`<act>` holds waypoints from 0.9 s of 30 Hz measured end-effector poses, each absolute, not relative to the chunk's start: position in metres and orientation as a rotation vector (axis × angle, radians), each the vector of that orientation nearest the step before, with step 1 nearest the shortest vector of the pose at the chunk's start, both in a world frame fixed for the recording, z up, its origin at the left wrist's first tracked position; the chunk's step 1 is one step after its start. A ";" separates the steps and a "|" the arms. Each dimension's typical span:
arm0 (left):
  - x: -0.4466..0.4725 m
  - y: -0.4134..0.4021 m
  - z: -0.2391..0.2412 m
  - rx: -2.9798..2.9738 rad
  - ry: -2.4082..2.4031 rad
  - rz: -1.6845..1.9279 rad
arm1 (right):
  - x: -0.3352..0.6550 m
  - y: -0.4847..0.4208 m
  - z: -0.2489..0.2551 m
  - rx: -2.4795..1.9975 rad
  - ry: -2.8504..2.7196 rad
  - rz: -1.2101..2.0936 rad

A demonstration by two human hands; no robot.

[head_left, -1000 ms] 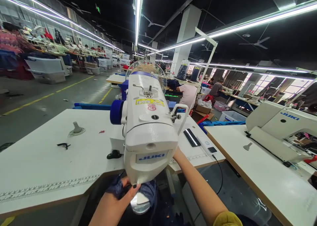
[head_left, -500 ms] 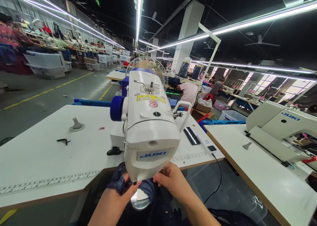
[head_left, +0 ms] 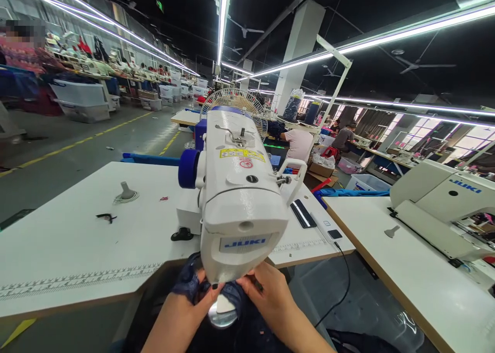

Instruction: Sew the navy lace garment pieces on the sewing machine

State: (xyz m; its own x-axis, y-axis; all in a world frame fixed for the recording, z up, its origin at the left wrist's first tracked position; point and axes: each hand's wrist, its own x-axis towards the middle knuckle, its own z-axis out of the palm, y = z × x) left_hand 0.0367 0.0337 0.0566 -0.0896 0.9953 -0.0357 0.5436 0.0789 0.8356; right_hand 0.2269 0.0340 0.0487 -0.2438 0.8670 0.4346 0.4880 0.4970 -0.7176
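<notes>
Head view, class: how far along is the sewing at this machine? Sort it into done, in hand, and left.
Done: the dark blue fabric lies under the nose of the white sewing machine. In hand: the left hand pinches it, and the right hand presses it alongside. Left: fabric bunches off the edge of the table toward the person; the machine hides any stitching.

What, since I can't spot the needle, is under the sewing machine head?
Navy fabric, held by the left hand and touched by the right hand, plus a shiny round part. The head hides the needle.

dark blue fabric [head_left: 189, 283] | bunched, crumpled | under white sewing machine [head_left: 242, 198] head
</notes>
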 end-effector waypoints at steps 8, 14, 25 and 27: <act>0.035 0.034 0.067 1.596 1.584 0.782 | 0.219 0.037 0.053 -0.943 -1.998 0.075; 0.038 0.036 0.066 1.602 1.621 0.739 | 0.218 0.040 0.040 -1.002 -1.938 0.232; 0.042 0.037 0.065 1.499 1.688 0.874 | 0.224 0.060 0.067 -1.093 -1.717 1.210; 0.045 0.034 0.064 1.439 1.720 0.931 | 0.226 0.062 0.062 -1.163 -1.715 1.205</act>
State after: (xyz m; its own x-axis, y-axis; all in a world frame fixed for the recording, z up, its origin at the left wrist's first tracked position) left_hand 0.0446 0.0341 0.0644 -0.1396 0.9881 -0.0644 0.4865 0.1251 0.8647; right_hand 0.2262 0.0619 0.0617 -0.3270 0.9430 0.0612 0.2620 0.1527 -0.9529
